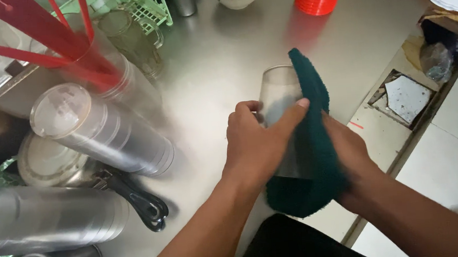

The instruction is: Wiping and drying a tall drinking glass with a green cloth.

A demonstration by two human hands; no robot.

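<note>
Both forearms are showing bare from the elbow down, with no sleeves, watch, rings or gloves appearing on the left hand point(254, 145) or the right hand point(352, 155). A dark, black garment is showing at the bottom edge between the arms.

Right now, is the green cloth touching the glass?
Touching. The head view shows the dark green cloth wrapped against the side of the clear glass, pressed on by the right hand, while the left hand grips the glass.
</note>
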